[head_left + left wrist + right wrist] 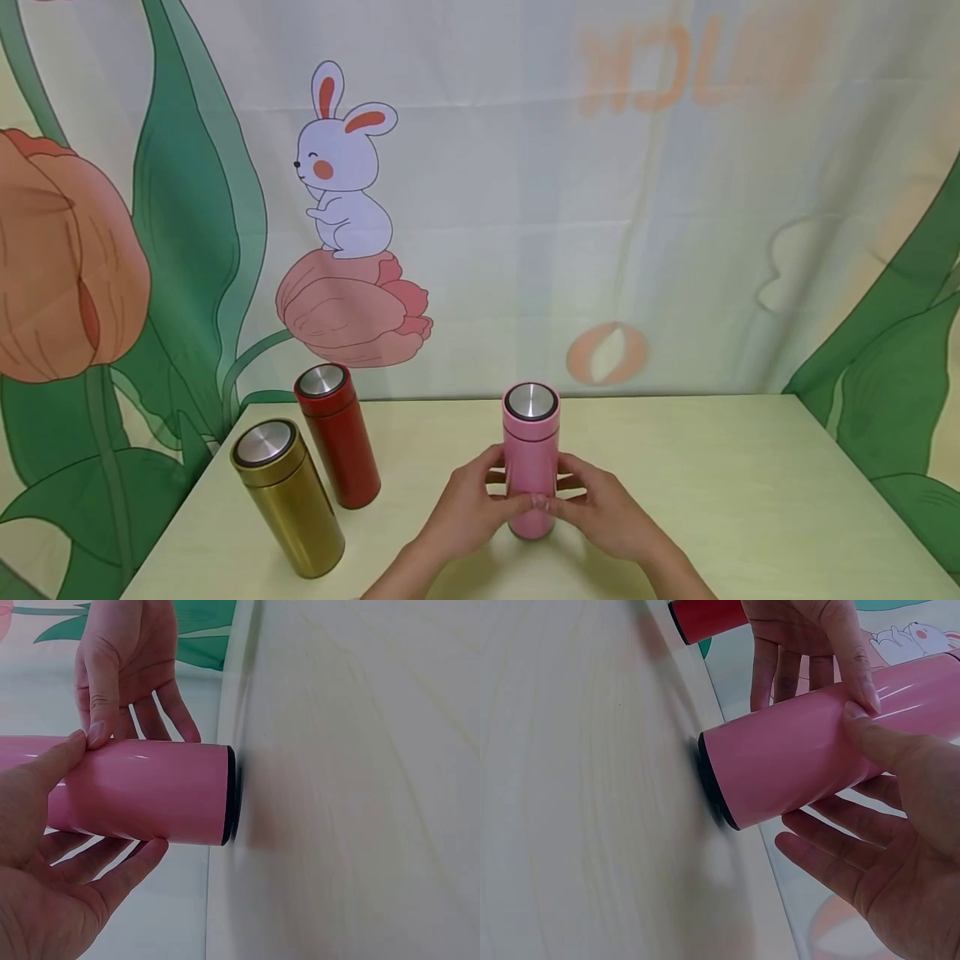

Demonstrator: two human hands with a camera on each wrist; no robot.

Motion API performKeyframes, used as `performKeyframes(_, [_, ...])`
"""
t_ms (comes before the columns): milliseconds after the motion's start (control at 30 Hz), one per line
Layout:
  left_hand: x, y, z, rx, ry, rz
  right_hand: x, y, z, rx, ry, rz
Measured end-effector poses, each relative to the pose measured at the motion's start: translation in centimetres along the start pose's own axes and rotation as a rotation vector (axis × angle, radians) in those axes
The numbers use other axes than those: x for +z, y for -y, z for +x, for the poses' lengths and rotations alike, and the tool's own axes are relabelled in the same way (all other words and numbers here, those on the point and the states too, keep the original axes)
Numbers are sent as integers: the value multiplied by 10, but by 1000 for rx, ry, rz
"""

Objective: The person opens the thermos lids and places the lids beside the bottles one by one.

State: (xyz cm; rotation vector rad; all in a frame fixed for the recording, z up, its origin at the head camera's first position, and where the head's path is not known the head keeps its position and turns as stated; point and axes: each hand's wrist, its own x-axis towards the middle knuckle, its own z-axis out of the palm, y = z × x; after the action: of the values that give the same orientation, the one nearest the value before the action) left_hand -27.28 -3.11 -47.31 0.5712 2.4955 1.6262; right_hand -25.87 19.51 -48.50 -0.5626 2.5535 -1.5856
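A pink thermos bottle (pixel 531 462) with a steel-topped lid stands upright between both hands, near the middle of the table. My left hand (pixel 474 504) grips it from the left, and my right hand (pixel 603 508) from the right. Both thumbs meet across its near side while the other fingers reach round behind. In the left wrist view the bottle's dark base (pixel 232 795) is at the tabletop; whether it touches or hovers slightly, I cannot tell. The right wrist view shows the pink body (pixel 795 750) held between the fingers of the two hands.
To the left stand a gold thermos bottle (pixel 292 508) and, just behind it, a red thermos bottle (pixel 345 450). The pale wood-grain table (pixel 750 500) ends at the back against a printed curtain (pixel 487 208) with a rabbit and tulips.
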Motion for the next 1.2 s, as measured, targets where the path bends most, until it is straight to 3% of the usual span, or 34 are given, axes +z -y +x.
performKeyframes(1000, [5,2,-1,30,9,4,-4,1,-2,1,10,-61])
performKeyframes(1200, [6,1,-1,47,2,13,-11,8,-3,-2,4,-30])
